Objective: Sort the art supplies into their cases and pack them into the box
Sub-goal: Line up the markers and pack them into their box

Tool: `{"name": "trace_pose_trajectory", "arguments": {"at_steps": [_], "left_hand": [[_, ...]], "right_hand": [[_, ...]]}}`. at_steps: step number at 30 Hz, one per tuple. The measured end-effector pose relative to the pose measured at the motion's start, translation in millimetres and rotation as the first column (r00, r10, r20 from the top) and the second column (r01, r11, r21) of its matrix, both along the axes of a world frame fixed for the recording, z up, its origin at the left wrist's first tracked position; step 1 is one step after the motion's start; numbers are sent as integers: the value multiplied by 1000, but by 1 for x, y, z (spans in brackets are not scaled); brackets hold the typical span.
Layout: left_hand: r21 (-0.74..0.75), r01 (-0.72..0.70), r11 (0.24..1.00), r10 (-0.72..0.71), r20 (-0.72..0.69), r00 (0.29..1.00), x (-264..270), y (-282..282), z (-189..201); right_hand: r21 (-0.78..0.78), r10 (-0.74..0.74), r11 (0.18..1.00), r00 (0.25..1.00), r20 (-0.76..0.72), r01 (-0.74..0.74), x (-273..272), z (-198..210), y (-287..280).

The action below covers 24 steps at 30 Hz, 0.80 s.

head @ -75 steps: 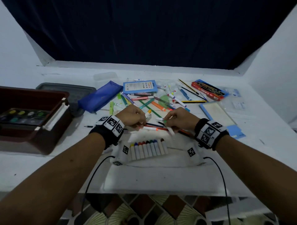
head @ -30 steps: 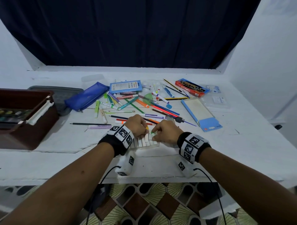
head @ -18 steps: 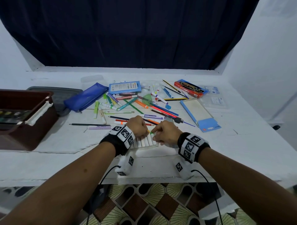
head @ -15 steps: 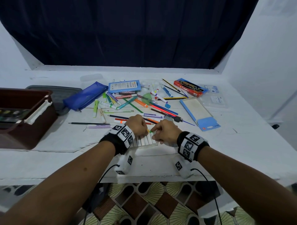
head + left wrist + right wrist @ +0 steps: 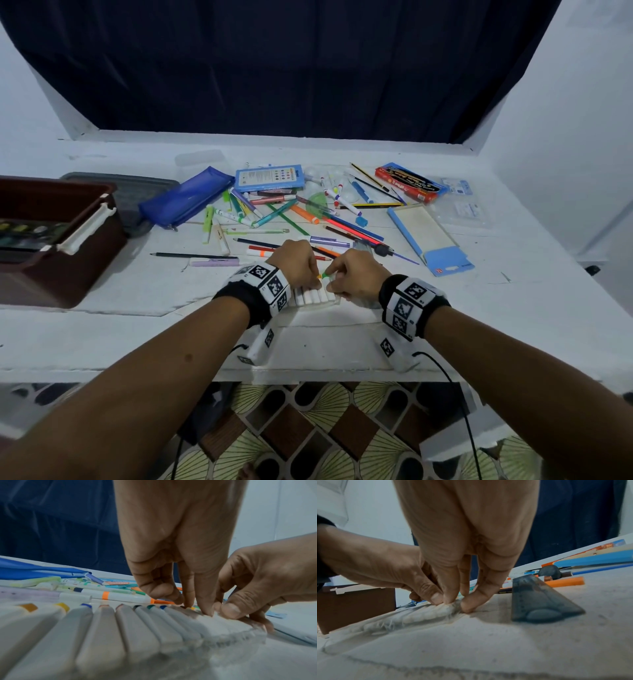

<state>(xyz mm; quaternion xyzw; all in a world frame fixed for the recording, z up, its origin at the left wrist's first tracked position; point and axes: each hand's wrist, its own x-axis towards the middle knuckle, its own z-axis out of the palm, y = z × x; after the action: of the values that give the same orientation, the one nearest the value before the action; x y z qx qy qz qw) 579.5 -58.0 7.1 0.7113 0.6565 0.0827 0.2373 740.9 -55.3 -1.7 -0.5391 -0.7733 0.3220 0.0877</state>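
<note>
While markers [image 5: 313,297] lie in a row, both hands [image 5: 297,261] [image 5: 354,276] pinch the green one [image 5: 325,274].

White table [image 5: 513,308], surface scuffed. Row of white markers [image 5: 313,296] in a clear tray directly under both hands. Just beyond the knuckles: loose scatter of pens and pencils [image 5: 291,219]. Farther out, a light blue case [image 5: 269,177] and blue zip pouch [image 5: 185,198]. Far left of the hands, brown box [image 5: 68,260]; to the right, open blue tray [image 5: 428,236], red pencil box [image 5: 409,183].
</note>
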Motion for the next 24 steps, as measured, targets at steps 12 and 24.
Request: {"name": "trace_pose_trajectory", "arguments": {"at_steps": [12,24], "left_hand": [[10,31,999,-31,-12,999,-1,1,-2],[29,39,999,-41,67,997,-7,-2,-5]], "right_hand": [[57,116,990,966,231,-132,-3,5,0],[23,136,990,978,155,-142,7,7,-2]]}}
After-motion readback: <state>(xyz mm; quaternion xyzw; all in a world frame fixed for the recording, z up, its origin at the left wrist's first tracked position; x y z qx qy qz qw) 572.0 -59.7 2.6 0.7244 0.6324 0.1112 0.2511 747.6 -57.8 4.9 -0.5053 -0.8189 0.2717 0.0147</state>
